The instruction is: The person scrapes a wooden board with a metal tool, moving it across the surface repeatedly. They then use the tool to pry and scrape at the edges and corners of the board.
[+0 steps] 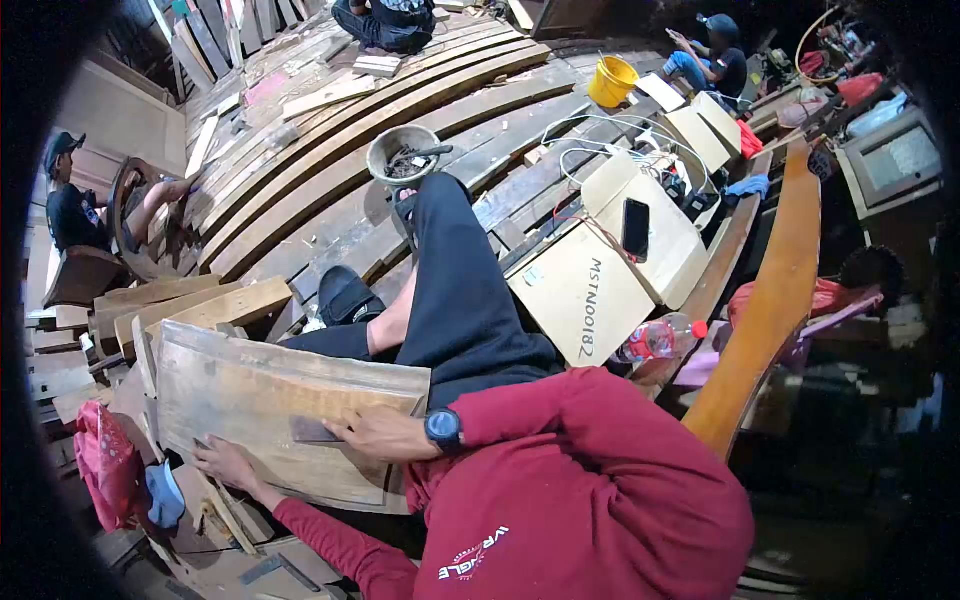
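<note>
A wooden panel (250, 375) with a raised, worn center lies tilted across my lap. My right hand (375, 433), with a watch (443, 428) on its wrist, presses a thin, dark, flat rectangular piece (312, 430) against the panel face; its fingers are closed over one end. My left hand (225, 463) grips the panel's near left edge, fingers bent over the border. A pink cloth (105, 455) and a light blue object (165, 493) are to the left of that hand.
A cardboard box (580, 295) with a phone (636, 230) on it stands to my right, beside a plastic bottle (660, 338). Beyond my feet are a bucket (385, 155), a yellow bucket (612, 82) and long curved boards (330, 165). Several people sit farther off.
</note>
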`<state>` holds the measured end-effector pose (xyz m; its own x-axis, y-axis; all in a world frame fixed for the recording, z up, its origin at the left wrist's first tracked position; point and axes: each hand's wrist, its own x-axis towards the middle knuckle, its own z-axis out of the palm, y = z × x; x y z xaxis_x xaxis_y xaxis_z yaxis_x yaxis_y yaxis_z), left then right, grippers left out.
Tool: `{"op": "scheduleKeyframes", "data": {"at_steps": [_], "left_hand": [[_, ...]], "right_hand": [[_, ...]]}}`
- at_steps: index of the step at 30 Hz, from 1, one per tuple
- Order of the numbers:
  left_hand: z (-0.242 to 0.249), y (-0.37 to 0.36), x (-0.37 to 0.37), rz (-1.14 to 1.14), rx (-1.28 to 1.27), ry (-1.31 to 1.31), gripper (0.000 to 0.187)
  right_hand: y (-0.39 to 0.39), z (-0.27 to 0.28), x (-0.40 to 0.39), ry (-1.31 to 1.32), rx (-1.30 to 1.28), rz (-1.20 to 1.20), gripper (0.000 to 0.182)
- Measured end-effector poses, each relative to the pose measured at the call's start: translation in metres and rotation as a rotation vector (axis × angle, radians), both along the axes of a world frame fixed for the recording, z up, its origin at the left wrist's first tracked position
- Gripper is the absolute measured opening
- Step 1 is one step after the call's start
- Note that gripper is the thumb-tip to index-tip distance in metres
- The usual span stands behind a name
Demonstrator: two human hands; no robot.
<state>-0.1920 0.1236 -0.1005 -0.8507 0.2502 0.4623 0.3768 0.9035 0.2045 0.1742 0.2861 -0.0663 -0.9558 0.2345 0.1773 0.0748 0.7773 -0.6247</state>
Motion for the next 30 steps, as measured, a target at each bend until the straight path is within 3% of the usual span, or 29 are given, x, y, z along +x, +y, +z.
{"op": "scheduleKeyframes", "data": {"at_steps": [3,4,13,17,18,21,24,26,28,29,30], "left_hand": [[-0.011,-0.007,-0.013,0.02,-0.058,0.005,0.053],[-0.011,-0.007,-0.01,0.031,-0.062,-0.002,0.053],[-0.005,0.003,-0.001,0.022,-0.063,0.045,0.052],[-0.004,0.0,0.001,0.008,-0.057,0.09,0.05],[0.001,0.003,0.006,0.007,-0.061,0.068,0.049],[-0.002,0.002,0.004,0.01,-0.054,0.086,0.047],[0.007,0.014,0.019,0.011,-0.04,0.007,0.048],[-0.026,-0.009,-0.009,-0.02,-0.255,0.163,0.049],[-0.017,-0.019,-0.008,-0.014,-0.244,0.172,0.05],[0.025,0.015,0.034,0.011,0.012,-0.006,0.051],[0.032,0.016,0.036,0.026,0.047,-0.021,0.051]], "right_hand": [[0.005,0.031,0.023,-0.076,-0.011,0.054,0.062],[-0.001,0.012,0.019,-0.199,-0.001,0.096,0.074],[0.013,0.0,-0.052,0.055,0.053,0.038,0.074],[0.005,-0.011,-0.029,0.147,0.019,0.002,0.077],[0.012,0.012,-0.014,-0.088,0.001,0.083,0.083],[0.011,0.023,0.009,-0.225,-0.017,0.081,0.083],[0.005,0.004,-0.022,-0.099,0.034,0.006,0.076],[0.007,0.003,-0.058,0.002,0.004,-0.005,0.072],[0.013,0.003,-0.075,0.114,-0.078,-0.03,0.07],[0.012,0.005,-0.08,0.028,-0.013,-0.034,0.068],[0.011,0.008,-0.076,0.035,-0.023,-0.031,0.068]]}}
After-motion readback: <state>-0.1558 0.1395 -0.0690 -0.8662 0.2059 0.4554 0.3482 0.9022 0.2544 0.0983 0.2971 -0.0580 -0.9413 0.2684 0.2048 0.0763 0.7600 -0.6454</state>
